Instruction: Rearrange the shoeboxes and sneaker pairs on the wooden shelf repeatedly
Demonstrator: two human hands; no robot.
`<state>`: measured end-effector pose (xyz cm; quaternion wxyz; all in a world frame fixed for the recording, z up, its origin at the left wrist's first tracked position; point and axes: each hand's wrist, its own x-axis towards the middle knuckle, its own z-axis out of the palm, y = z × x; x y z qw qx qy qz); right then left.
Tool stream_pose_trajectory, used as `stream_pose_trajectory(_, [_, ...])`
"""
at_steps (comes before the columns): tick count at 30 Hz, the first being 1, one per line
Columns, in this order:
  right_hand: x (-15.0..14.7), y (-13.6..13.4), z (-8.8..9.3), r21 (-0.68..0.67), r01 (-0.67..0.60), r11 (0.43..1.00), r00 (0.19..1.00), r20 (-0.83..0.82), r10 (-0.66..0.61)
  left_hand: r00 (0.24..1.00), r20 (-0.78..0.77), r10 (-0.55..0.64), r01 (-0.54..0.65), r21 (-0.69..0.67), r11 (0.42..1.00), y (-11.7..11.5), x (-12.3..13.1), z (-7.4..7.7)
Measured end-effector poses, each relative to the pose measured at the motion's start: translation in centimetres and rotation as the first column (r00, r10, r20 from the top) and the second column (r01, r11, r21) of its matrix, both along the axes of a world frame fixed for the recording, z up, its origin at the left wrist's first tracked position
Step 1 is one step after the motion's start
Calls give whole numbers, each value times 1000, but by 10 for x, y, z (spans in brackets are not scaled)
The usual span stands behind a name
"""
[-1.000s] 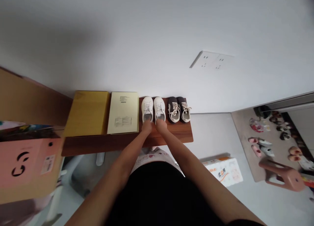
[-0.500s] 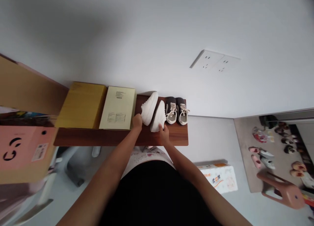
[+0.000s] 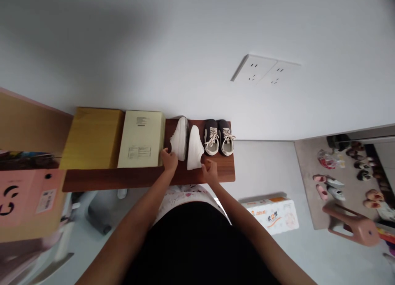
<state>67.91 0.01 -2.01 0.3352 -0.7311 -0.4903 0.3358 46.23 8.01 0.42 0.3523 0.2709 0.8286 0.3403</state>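
Two white sneakers stand side by side on a dark wooden shelf board [image 3: 220,169], both tipped on their sides with soles facing each other. At the heel of the left white sneaker [image 3: 178,141] is my left hand [image 3: 169,160], fingers apart and gripping nothing. My right hand [image 3: 210,170] is by the heel of the right white sneaker [image 3: 194,147], its fingers loosely bent and apart. To the right, a pair of dark sneakers [image 3: 211,136] with beige laces sits upright, toes toward the wall.
A cream box [image 3: 140,138] and a mustard-yellow box [image 3: 92,138] occupy the board's left part. Pink cartons [image 3: 27,198] stand farther left. A wall socket plate [image 3: 265,71] is above. On the floor at right are a tissue pack [image 3: 273,215], a pink stool [image 3: 354,227] and several shoes.
The white sneakers have turned straighter and more onto their sides. Both hands have loosened from them, the right one drawing slightly away from its heel. The view has shifted a little.
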Motion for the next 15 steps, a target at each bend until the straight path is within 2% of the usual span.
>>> stream_pose_trajectory(2, [24,2,7,78,28,997,994,106,-37,982,-131,-135,157,174,972,-11,21,7])
stream_pose_trajectory(4, [48,15,12,117,106,987,964,230,-131,920,-140,-366,392,280,876,-13,55,12])
stream_pose_trajectory(6, [66,37,14,71,169,983,928,325,-183,784,-60,-617,604,303,737,-6,96,14])
stream_pose_trajectory(7, [73,49,13,27,180,983,924,339,-178,714,-12,-700,674,284,682,0,117,13])
stream_pose_trajectory(8, [77,61,11,-17,184,983,930,328,-168,670,33,-742,716,235,657,8,136,13])
stream_pose_trajectory(10, [85,78,8,-79,198,977,949,266,-171,637,125,-760,758,73,648,25,164,12])
stream_pose_trajectory(12, [95,85,6,-88,251,964,955,188,-231,667,206,-716,739,-60,671,39,178,11])
stream_pose_trajectory(13, [101,85,7,-81,281,956,954,128,-270,698,247,-672,706,-78,704,44,180,12])
stream_pose_trajectory(15, [117,77,10,-66,328,943,944,-21,-330,762,391,-517,572,-31,820,51,177,13])
